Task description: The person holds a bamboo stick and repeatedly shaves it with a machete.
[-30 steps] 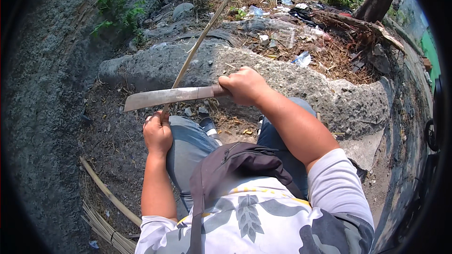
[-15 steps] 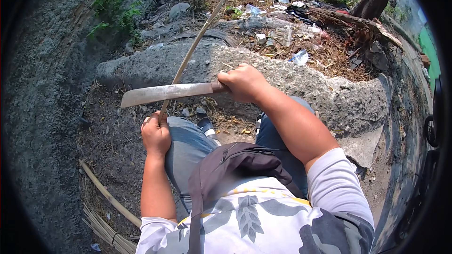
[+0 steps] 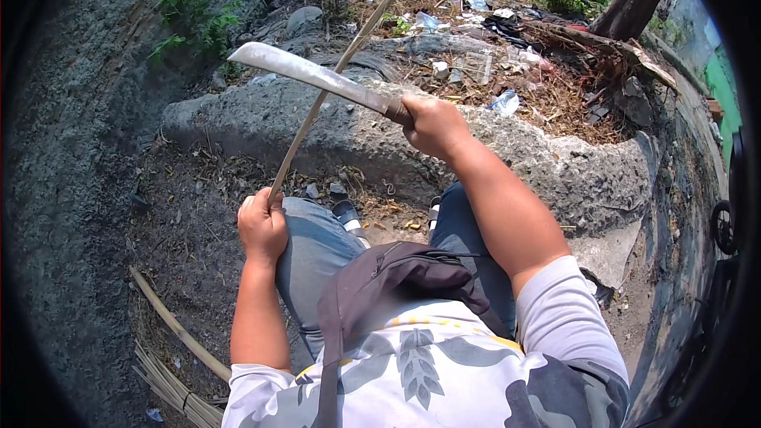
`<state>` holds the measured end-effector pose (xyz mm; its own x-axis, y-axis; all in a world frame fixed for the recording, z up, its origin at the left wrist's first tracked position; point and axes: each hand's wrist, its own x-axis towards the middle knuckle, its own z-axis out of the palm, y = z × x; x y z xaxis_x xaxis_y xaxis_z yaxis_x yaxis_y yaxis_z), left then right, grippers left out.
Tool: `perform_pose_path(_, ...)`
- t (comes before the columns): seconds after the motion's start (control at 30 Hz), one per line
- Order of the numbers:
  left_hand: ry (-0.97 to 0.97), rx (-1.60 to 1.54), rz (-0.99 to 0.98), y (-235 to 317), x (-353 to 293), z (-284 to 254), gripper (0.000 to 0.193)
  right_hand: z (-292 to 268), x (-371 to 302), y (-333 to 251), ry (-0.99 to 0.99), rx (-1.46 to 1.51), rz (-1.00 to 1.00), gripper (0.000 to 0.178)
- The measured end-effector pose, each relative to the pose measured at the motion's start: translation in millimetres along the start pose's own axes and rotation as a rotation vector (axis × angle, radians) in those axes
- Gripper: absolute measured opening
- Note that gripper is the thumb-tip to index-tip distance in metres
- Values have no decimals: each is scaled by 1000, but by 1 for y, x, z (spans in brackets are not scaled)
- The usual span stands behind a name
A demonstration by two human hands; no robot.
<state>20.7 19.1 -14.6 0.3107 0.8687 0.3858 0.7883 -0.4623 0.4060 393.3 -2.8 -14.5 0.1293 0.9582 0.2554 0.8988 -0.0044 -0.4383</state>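
My left hand (image 3: 262, 223) is closed round the lower end of a long, thin wooden strip (image 3: 306, 127), just above my left knee. The strip slants up and away to the right, its far end over the ground beyond a low concrete ledge. My right hand (image 3: 435, 127) grips the brown handle of a machete (image 3: 305, 73). Its wide grey blade points left and crosses the strip's upper half, the tip rising to the far left. Whether blade and strip touch there, I cannot tell.
The rough concrete ledge (image 3: 507, 154) runs across in front of my feet. At lower left lie a bundle of thin strips (image 3: 178, 388) and a thicker pole (image 3: 178, 325). A rough wall (image 3: 71, 150) stands on the left. Litter and a tree trunk (image 3: 634, 0) are beyond the ledge.
The machete has moved away from me along the strip, from near my left hand to the upper half, and its tip has swung upward. My left hand has hardly moved.
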Motion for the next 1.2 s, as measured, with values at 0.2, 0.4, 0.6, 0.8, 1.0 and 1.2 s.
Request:
perform_pose_path(0.2, 27, 12, 22, -6, -7, -5, 12, 14, -1, -23, -96, -70, -335, 14)
perform_pose_path(0.4, -3, 39, 106, -3, -5, -7, 11, -8, 19, 35, 93, 228, 272, 24)
perform_pose_path(0.6, 23, 21, 71, -7, -3, 2, 11, 2, 2, 10, -59, 167, -51, 19)
perform_pose_path(0.8, 76, 18, 93, -18, -11, -1, 13, -1, 8, -8, -216, 19, -298, 18)
perform_pose_path(1.0, 26, -40, 50, -11, -6, -4, 12, -14, 20, 31, 38, 45, 157, 21)
perform_pose_path(1.2, 16, -138, 3, -6, -3, -2, 14, -11, 11, 15, 25, 102, 82, 20)
